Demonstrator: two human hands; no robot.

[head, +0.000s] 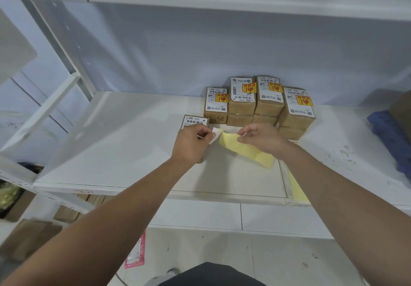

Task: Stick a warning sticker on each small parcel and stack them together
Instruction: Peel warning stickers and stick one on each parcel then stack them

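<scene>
Brown parcels (242, 105) showing white barcoded labels and yellow stickers (249, 88) (printed red); pale yellow backing strip (244, 150) lying on white shelf (111, 152).

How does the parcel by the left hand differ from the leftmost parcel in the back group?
The near parcel shows no yellow-and-red warning sticker on its visible top; the back parcel has one. The near parcel sits alone and is partly hidden by the left hand; the back parcel stands in full view against its neighbours. The back parcel has handwriting on its front; the near one's front is hidden. Both are brown cartons with white shipping labels.
</scene>
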